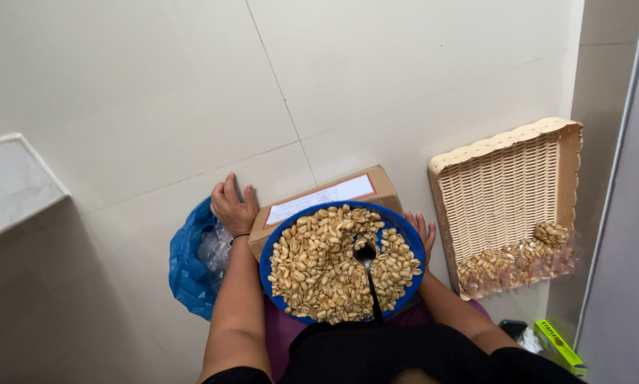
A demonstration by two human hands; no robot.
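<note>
Two hands reach down on either side of a cardboard box (330,195) that sits on the pale tiled floor (156,92). The left hand (232,206) lies flat with its fingers spread, palm down, touching the floor just beside the box's left end and closed on nothing. The right hand (424,235) shows only partly past the rim of a blue plate (410,238); its fingers look loosely stretched out against the box's right side, but whether they grip the box cannot be told.

The plate lies between the two forearms, close to the body, and overlaps the near edge of the box. It is heaped with pale shelled peanuts (319,267), and a dark spoon (368,274) rests in the heap with its bowl up near the middle and its handle running back toward the person.

Just outside the left forearm lies a blue plastic bag (188,267) with clear crumpled plastic at its mouth. Well beyond the right hand, a woven tray (501,185) leans tilted against the wall, with more peanuts gathered in its lower corner. A green box (560,346) lies near the right elbow.
</note>
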